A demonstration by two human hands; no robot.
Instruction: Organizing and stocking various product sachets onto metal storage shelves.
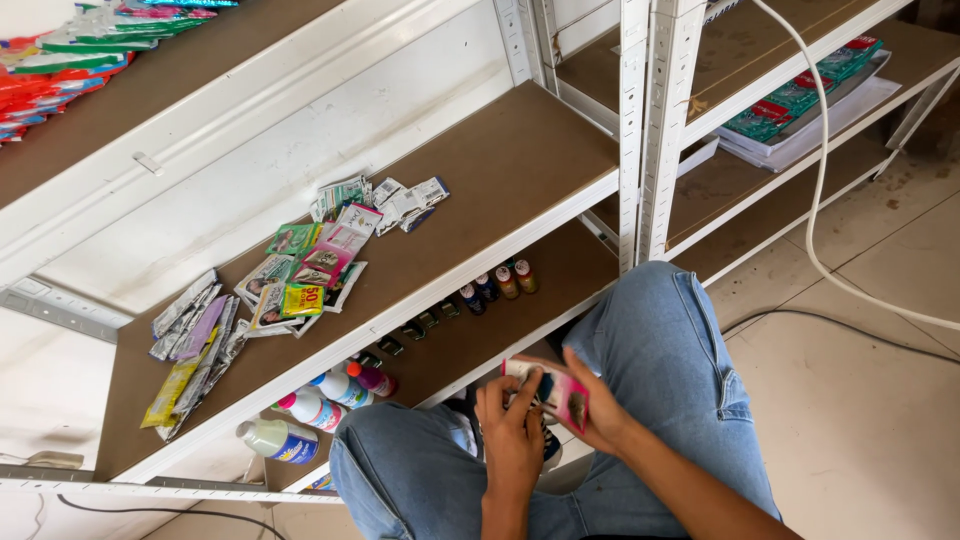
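Fingers first: the left hand has its fingers curled over the front of a small stack of sachets — pink-edged packets with a dark one sandwiched in — and the thumb side is tucked in against them. The right hand cups the same stack from behind, its fingers wrapped around the back edge, so both hands are pinching the stack between them. It sits right above the person's lap, between the knees, just in front of the lower shelf edge.

The person is crouched or seated low in blue jeans, knees up against a white metal shelving rack.

Moving out, the middle shelf is a brown board carrying loose sachets in groups: a silver and purple and yellow bunch at the left end, a green, pink and yellow cluster in the middle, and a few white ones further along. None of them touch the hands — they're well apart from the stack.

On the shelf below, a row of small dark bottles with coloured caps runs along the front, and closer to the left knee some white plastic bottles lie on their sides, one with a pink cap.

To the right, another shelf holds flat green and red packets on a white stack. A white cable hangs down across it to the tiled floor.
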